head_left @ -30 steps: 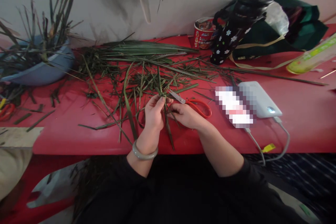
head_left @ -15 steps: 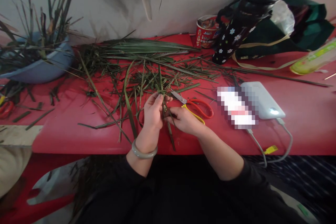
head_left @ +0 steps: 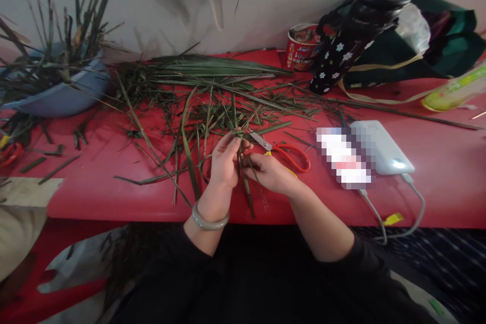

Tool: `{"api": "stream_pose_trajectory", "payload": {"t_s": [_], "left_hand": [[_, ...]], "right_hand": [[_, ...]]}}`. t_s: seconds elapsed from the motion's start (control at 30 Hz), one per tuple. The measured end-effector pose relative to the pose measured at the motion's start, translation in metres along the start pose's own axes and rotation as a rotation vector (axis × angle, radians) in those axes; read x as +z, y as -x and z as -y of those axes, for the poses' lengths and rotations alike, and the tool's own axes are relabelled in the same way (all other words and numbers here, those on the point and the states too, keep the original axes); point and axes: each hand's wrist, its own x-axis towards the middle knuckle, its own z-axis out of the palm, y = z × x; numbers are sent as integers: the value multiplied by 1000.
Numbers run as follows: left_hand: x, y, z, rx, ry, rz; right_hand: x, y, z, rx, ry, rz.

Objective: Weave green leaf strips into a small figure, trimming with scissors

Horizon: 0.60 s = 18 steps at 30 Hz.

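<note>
My left hand (head_left: 225,162), with a pale bangle on the wrist, is closed in a pinch on a small bundle of green leaf strips (head_left: 246,190) just above the red table (head_left: 94,197). Close beside it, my right hand (head_left: 271,173) is closed on the same strips, fingers touching them lower down. The strips' ends hang toward the table's front edge. Red-handled scissors (head_left: 290,154) lie on the table right behind my right hand, blades pointing left.
A large heap of long green leaves (head_left: 205,86) covers the table's middle. A blue basin (head_left: 63,96) of stalks stands far left. A white power bank (head_left: 383,147) with cable, a blurred phone, a red cup (head_left: 301,45), a black flask and a green bag (head_left: 413,45) are at right.
Both hands stay together on the strips, with small finger shifts. The view has drifted slightly, so everything sits a little further right.
</note>
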Motion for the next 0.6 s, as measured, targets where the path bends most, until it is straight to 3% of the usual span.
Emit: {"api": "stream_pose_trajectory", "payload": {"t_s": [0.6], "left_hand": [[-1, 1, 3, 10, -18, -10]], "right_hand": [[0, 2, -3, -42, 114, 75]]}}
